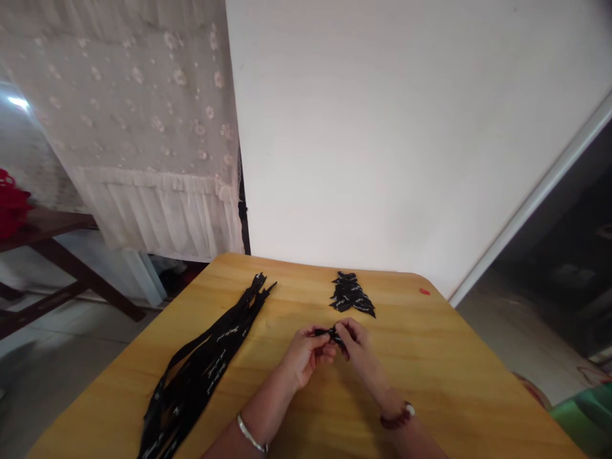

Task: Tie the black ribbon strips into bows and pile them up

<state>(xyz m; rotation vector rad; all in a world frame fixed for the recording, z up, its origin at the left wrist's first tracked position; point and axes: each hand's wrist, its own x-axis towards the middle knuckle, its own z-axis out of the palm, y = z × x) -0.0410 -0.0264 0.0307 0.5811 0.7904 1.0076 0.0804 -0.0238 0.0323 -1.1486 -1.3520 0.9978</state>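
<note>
Your left hand [306, 357] and right hand [361, 347] are both narrowed to a pinch, and their fingertips [345, 329] meet around a short black strip [332, 334]. The strip is bunched in your grip, so most of its shape is hidden. It is held just above a yellow wooden table [430, 357], though the head view can't show exactly how far above. A silver bangle [252, 432] circles your left wrist, and a dark bead bracelet [396, 415] circles your right.

Straight ahead of your hands, a loose pile of black strips [350, 294] with white script lies near the far edge of the table. To the left, a long bundle of black printed strips [201, 376] runs slantwise from that edge toward you. A small red item [424, 292] sits near the far right corner.

No container stands on the table. Beyond it, a red bundle [12, 203] rests on a dark wooden side table [48, 236], beside a lace curtain [143, 127] and a white wall [358, 127].
</note>
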